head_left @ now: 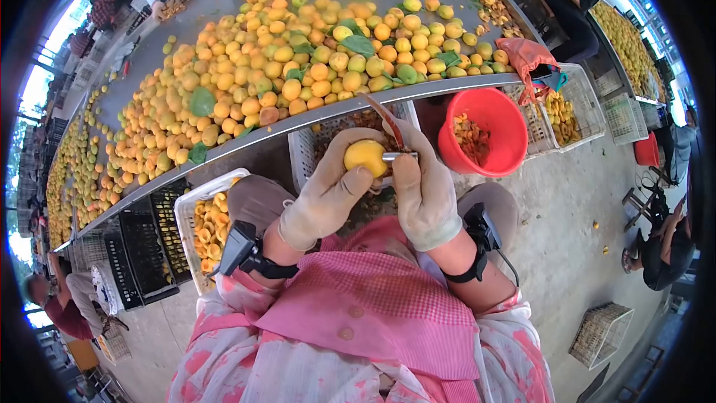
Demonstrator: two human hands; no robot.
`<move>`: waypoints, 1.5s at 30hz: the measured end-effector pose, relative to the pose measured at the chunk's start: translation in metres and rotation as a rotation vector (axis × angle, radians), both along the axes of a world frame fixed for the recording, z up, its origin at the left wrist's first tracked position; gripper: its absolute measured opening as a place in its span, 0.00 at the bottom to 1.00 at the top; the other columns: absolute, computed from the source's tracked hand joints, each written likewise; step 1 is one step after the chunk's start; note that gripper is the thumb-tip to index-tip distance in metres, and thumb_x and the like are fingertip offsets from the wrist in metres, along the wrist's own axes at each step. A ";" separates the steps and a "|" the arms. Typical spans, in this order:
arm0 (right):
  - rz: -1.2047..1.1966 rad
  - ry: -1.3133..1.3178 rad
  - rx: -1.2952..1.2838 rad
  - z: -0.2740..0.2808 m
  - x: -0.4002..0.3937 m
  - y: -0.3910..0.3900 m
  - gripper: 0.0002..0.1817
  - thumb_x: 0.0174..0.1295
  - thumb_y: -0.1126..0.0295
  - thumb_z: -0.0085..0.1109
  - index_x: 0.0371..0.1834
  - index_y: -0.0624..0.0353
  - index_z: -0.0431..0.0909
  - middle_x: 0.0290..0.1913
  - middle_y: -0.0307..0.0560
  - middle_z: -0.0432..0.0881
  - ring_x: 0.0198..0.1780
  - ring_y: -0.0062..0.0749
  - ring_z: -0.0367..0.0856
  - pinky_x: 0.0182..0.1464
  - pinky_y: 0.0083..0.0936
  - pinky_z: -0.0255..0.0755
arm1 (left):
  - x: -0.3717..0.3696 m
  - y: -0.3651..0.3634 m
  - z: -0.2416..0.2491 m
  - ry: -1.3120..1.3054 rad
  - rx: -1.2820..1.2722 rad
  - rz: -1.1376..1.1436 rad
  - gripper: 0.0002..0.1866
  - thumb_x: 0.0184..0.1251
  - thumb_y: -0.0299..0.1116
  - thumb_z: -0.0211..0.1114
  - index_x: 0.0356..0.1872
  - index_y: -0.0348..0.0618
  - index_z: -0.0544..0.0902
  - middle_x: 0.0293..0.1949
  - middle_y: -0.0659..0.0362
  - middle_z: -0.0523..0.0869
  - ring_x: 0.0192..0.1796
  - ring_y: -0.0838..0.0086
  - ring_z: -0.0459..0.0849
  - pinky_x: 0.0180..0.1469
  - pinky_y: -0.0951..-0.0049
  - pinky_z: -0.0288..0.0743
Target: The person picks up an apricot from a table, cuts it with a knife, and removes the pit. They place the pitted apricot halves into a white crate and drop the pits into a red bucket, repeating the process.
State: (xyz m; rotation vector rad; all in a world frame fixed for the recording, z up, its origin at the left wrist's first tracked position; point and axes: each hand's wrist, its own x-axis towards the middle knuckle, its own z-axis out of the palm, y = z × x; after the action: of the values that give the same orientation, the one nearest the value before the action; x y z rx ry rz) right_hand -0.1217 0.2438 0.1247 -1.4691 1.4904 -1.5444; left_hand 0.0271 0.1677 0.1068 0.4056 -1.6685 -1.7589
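Observation:
My left hand (326,190), in a pale glove, is closed around a yellow apricot (365,157) in front of my chest. My right hand (428,192), gloved too, grips a small metal-tipped hand tool (397,156); its silvery end is right at the apricot's side. A curved reddish-brown strip (386,118) rises from between the right fingers toward the table edge. Below and behind the hands sits a white crate (301,157), partly hidden by them, with orange-brown pieces inside.
Whole apricots and green leaves cover the metal table (418,92) ahead. A red bucket (450,128) holding orange pieces stands at right, beside white crates (589,97). Halved apricots fill a crate (183,213) at left, near black crates (123,269). Other people work around.

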 end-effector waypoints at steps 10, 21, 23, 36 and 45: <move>0.026 0.026 0.042 -0.005 0.000 0.006 0.29 0.76 0.49 0.41 0.68 0.62 0.64 0.37 0.56 0.84 0.38 0.52 0.86 0.41 0.35 0.78 | 0.002 0.011 0.001 -0.026 0.025 0.003 0.22 0.77 0.40 0.55 0.64 0.38 0.65 0.49 0.58 0.73 0.43 0.78 0.72 0.48 0.78 0.71; 0.170 -0.480 0.338 -0.012 -0.008 0.007 0.26 0.76 0.45 0.39 0.57 0.59 0.68 0.21 0.42 0.72 0.19 0.30 0.72 0.25 0.32 0.70 | -0.006 0.009 -0.009 -0.092 -0.060 0.083 0.18 0.75 0.31 0.56 0.61 0.38 0.68 0.49 0.57 0.74 0.47 0.73 0.74 0.53 0.73 0.70; 0.239 -0.827 0.552 -0.012 -0.007 0.005 0.27 0.75 0.40 0.36 0.36 0.53 0.68 0.15 0.34 0.58 0.10 0.23 0.53 0.14 0.25 0.53 | -0.007 -0.001 -0.011 -0.162 -0.193 0.067 0.17 0.75 0.30 0.57 0.61 0.40 0.69 0.47 0.57 0.74 0.47 0.73 0.73 0.52 0.73 0.70; 0.422 -1.116 0.679 -0.016 -0.026 0.014 0.29 0.74 0.40 0.34 0.53 0.55 0.70 0.15 0.32 0.58 0.10 0.21 0.53 0.14 0.22 0.52 | -0.003 -0.024 -0.037 0.238 0.570 -0.074 0.22 0.74 0.41 0.61 0.61 0.40 0.70 0.45 0.61 0.78 0.46 0.76 0.74 0.52 0.75 0.68; 0.056 0.031 0.257 -0.033 -0.011 0.018 0.35 0.76 0.49 0.42 0.77 0.60 0.53 0.37 0.60 0.81 0.38 0.57 0.81 0.39 0.38 0.73 | 0.007 -0.019 -0.037 0.143 0.613 -0.115 0.23 0.74 0.41 0.60 0.64 0.40 0.72 0.46 0.63 0.77 0.47 0.78 0.74 0.51 0.75 0.69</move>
State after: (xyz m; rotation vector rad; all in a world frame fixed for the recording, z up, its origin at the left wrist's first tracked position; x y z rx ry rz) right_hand -0.1330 0.2620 0.0918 -1.3775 1.5854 -1.2497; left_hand 0.0337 0.1488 0.0701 0.4425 -1.0446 -2.3146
